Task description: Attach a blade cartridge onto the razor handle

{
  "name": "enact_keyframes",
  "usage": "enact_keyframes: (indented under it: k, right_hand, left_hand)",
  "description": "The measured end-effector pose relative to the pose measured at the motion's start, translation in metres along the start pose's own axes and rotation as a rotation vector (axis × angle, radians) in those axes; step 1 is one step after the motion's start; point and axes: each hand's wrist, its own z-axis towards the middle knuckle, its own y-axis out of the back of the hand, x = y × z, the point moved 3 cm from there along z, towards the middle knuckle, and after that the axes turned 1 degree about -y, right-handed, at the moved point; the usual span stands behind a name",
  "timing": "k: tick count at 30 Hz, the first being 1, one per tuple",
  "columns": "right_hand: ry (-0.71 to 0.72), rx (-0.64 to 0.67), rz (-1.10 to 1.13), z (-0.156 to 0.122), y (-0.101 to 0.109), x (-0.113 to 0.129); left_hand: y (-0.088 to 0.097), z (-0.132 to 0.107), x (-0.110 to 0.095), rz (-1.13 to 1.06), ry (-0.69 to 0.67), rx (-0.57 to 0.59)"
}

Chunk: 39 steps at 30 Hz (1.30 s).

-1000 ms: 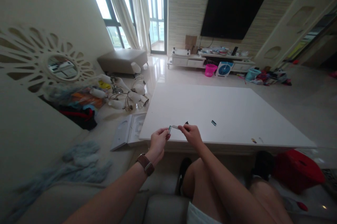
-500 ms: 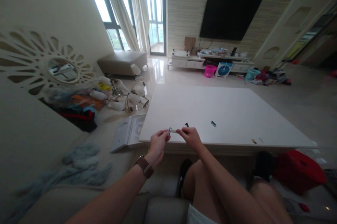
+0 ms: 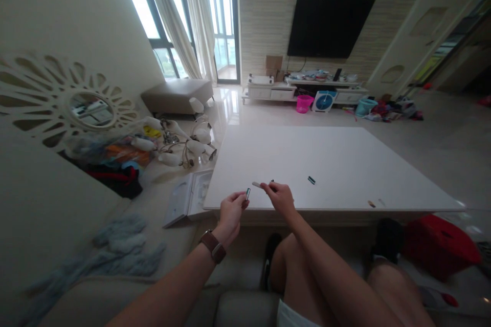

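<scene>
Head cam, looking down over bare knees: both hands are up at the near edge of the white worktop (image 3: 326,158), close together but not touching. The left hand (image 3: 231,210) has thumb and forefinger pinched on a tiny clip (image 3: 247,193). It stands roughly upright and looks flat, silvery, with a teal-green edge, but it's too small to make out more. The right hand (image 3: 282,197) is pinched on a pale strip (image 3: 256,184), short, thin and whitish-grey. It pokes out leftward toward the clip, with a small gap between the two bits.

The worktop is smooth, glossy and square-cornered. A similar teal piece (image 3: 311,180) lies flat on it, off to the right of the hands, and a little black bit (image 3: 272,181) sits just beyond the right fingers. There's a brown strap watch (image 3: 213,245) on the left wrist. On the shiny floor to the left lies a chandelier (image 3: 180,143) with frosted white shades and metal arms.
</scene>
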Motion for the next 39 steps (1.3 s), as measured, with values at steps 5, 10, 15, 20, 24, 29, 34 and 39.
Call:
enact_keyframes:
  k: [5,10,15,20,24,29,34,39]
  right_hand:
    - [0.063,0.168,0.052,0.0003,-0.0053,-0.0023]
    - [-0.045,0.01,-0.001,0.0041,0.0009,-0.007]
    - [0.049,0.158,0.063,-0.0003,0.0006,-0.002]
    - [0.034,0.117,-0.02,-0.0007,0.0008,0.0002]
    - [0.044,0.092,0.006,0.0011,0.0013,-0.0007]
    - [0.059,0.164,-0.003,-0.0002,-0.0002,0.001]
    - [0.048,0.131,0.018,-0.0002,0.0008,0.0009]
    - [0.041,0.139,-0.008,-0.0005,-0.0014,-0.0007]
  left_hand:
    - [-0.0013,0.0,-0.0012,-0.007,-0.001,0.0]
    - [-0.0011,-0.0004,-0.0021,0.0,0.009,-0.014]
    - [-0.0006,-0.0008,-0.0015,0.005,-0.006,0.002]
    - [-0.0003,-0.0005,-0.0001,0.006,0.003,-0.007]
    - [-0.0008,-0.0011,-0.001,-0.004,0.003,-0.012]
    - [-0.0007,-0.0015,-0.0014,-0.009,0.01,-0.008]
    - [-0.0007,-0.0013,-0.0011,-0.008,-0.003,-0.004]
    - [-0.0006,0.0005,0.0008,-0.002,0.02,-0.026]
